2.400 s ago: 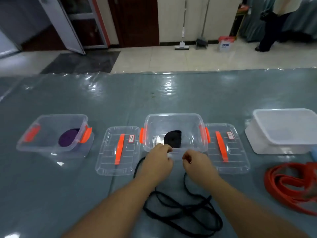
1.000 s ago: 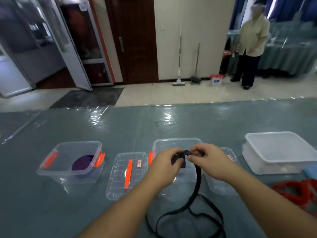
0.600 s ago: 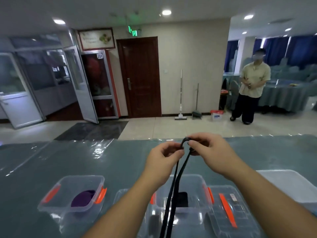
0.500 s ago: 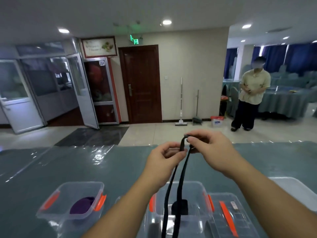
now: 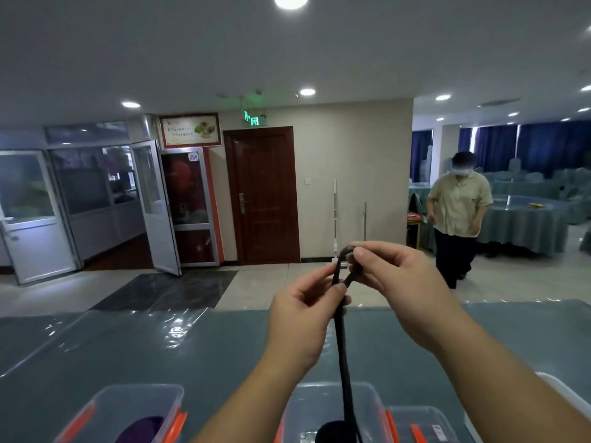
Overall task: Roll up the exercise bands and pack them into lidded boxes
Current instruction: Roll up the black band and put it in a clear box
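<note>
A black exercise band point(image 5: 344, 353) hangs doubled from both hands, held up in front of me above the table. My right hand point(image 5: 391, 279) pinches the folded top end of the band. Just below it, my left hand point(image 5: 303, 310) pinches the two strands between thumb and fingers. The strands drop toward a clear box point(image 5: 371, 410) with orange latches, where a rolled black band point(image 5: 332, 433) lies. At the lower left stands another clear box point(image 5: 140, 407) with a rolled purple band point(image 5: 142, 430) inside.
A clear lid point(image 5: 422, 423) with an orange handle lies right of the middle box. A white tub's corner point(image 5: 553, 385) shows at the right edge. The table point(image 5: 160, 346) wears a glossy grey-green cover. A person point(image 5: 457, 219) stands on the floor beyond.
Both hands have lifted the black band off the table to eye height, and my view has tilted up. The fold at the top end is tighter than half a second ago.
</note>
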Tool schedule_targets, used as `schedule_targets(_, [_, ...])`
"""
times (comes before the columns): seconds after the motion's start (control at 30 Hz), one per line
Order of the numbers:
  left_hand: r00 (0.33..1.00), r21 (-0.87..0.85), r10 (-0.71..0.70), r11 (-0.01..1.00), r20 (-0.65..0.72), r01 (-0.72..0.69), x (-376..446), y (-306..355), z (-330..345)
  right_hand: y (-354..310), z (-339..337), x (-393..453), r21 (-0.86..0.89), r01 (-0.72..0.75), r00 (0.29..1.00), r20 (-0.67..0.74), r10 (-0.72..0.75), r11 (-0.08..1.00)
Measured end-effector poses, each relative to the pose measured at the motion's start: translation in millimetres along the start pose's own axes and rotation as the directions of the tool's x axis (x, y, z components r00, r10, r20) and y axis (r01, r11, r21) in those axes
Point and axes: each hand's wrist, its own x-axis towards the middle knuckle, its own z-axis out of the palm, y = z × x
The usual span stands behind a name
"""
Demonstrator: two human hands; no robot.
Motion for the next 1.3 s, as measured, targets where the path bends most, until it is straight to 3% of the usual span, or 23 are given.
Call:
schedule_targets(0.17, [0.993,0.231,0.095,0.967,0.067,-0.108,-3,3,9,4,-2,-2,0.165,-0.058,0.998,-0.006,0.06,0.985])
schedule_targets(0.3, [0.949,0.466,0.31,0.833,0.05,-0.297,7,17,3,-3,-9,-1,0.173,-0.069,0.998,0.004,0.069,0.983])
schedule_targets(0.4, [0.893,0.583,0.377,0.679,0.245,-0.446,22,36,-4,-9,-10,-1,0.156,-0.079,0.995,0.072,0.069,0.984])
schedule_targets(0.5, [0.818,0.657,0.347,0.488,0.458,-0.575,34,50,-10,-13,-9,-3,0.106,-0.076,0.989,0.132,0.061,0.992])
schedule_targets(0.6, [0.782,0.692,0.298,0.364,0.547,-0.623,44,62,-13,-18,-9,-4,0.073,-0.063,0.985,0.164,0.05,0.995])
schedule_targets(1.0, [0.718,0.659,0.49,0.328,0.494,-0.677,43,79,-20,-31,-14,-7,-0.009,-0.065,0.962,0.267,0.065,0.998])
schedule_targets(1.3, [0.656,0.654,0.622,0.288,0.427,-0.699,39,64,-16,-32,-6,-7,0.063,-0.036,0.993,0.113,0.029,0.997])
